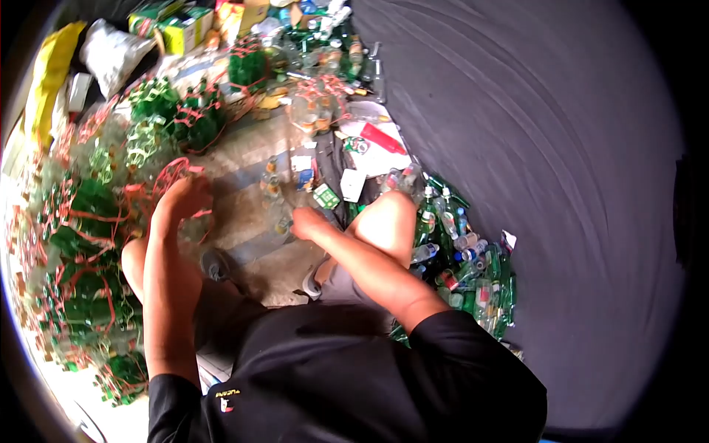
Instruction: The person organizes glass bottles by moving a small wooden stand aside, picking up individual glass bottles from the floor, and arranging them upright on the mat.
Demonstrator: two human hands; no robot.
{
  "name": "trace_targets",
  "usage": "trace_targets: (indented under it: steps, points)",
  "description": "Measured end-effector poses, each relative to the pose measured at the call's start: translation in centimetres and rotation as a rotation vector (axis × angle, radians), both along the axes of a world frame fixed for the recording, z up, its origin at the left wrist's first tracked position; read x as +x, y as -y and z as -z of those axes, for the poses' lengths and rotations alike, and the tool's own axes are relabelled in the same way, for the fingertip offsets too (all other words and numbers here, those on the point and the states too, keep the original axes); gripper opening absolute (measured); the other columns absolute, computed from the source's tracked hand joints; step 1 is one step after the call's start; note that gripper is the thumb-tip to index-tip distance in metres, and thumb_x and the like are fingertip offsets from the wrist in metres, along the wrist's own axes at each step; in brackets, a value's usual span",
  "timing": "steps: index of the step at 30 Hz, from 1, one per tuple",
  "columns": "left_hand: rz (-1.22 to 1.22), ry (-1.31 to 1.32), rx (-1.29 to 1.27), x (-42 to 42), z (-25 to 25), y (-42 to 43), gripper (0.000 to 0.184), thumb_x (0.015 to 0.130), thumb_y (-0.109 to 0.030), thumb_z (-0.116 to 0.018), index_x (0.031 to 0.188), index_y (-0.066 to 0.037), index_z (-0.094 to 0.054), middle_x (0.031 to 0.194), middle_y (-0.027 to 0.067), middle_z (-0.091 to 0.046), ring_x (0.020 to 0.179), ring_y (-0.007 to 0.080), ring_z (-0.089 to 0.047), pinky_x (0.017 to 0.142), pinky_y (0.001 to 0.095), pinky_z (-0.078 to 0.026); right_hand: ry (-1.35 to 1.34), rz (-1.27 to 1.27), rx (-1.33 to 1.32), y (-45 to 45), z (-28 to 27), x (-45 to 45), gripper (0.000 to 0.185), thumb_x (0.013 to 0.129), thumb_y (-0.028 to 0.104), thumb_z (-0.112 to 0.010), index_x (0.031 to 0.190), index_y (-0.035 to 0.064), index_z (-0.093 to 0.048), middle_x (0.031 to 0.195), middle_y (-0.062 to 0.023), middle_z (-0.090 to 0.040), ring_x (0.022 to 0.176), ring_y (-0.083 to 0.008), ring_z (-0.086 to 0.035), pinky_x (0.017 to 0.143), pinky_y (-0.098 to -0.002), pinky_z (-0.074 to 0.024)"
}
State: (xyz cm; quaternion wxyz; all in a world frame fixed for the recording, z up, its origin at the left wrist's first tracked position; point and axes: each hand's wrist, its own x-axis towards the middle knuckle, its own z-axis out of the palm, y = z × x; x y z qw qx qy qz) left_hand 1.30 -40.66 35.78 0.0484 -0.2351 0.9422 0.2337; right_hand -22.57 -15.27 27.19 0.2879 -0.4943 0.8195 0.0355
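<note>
My left hand (186,196) is closed, its fingers curled around pink string (179,170) that shows above and below it. My right hand (307,222) reaches between my knees, its fingers bent against a clear glass bottle (282,221). That bottle is slightly blurred, and the fingertips behind it are partly hidden. Just beyond it stand small clear bottles (272,181) on the brown floor sheet. Close on the left of my left hand are bundles of green bottles (93,203) tied with pink string.
Loose bottles (464,258) are heaped beside my right knee. A string-tied bundle of clear bottles (316,107), a green-and-white packet (326,196) and a red strip (382,138) lie ahead. Dark cloth (561,184) spreads along the right. Boxes (173,29) and a yellow bag (53,81) are at the far left.
</note>
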Motion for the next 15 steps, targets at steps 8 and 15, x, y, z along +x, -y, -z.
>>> trace_targets:
  steps: [8,15]
  points:
    - [-0.113,0.014,0.122,-1.2,-0.8,-1.9,0.033,0.080,-0.018,-0.065,0.111,-0.005,-0.068,0.093,0.0174,-0.071,0.083,0.0298,-0.070,0.073,0.0402,-0.054,0.493,0.372,-0.897,0.2,-10.5,-5.6,0.032,0.087,0.023,-0.069,0.109,0.0001,-0.066,0.089,-0.0120,-0.072,0.077,-0.0199,-0.069,0.069,-0.0344,-0.0534]
    - [-0.379,0.066,0.308,-1.5,-8.8,-4.8,0.036,0.081,-0.020,-0.064,0.113,-0.003,-0.067,0.089,0.0172,-0.072,0.080,0.0251,-0.071,0.069,0.0364,-0.053,0.752,0.910,-1.323,-11.7,-18.3,-17.2,0.022,0.093,0.014,-0.063,0.112,0.0024,-0.064,0.083,-0.0051,-0.066,0.062,-0.0095,-0.059,0.058,-0.0234,-0.0498]
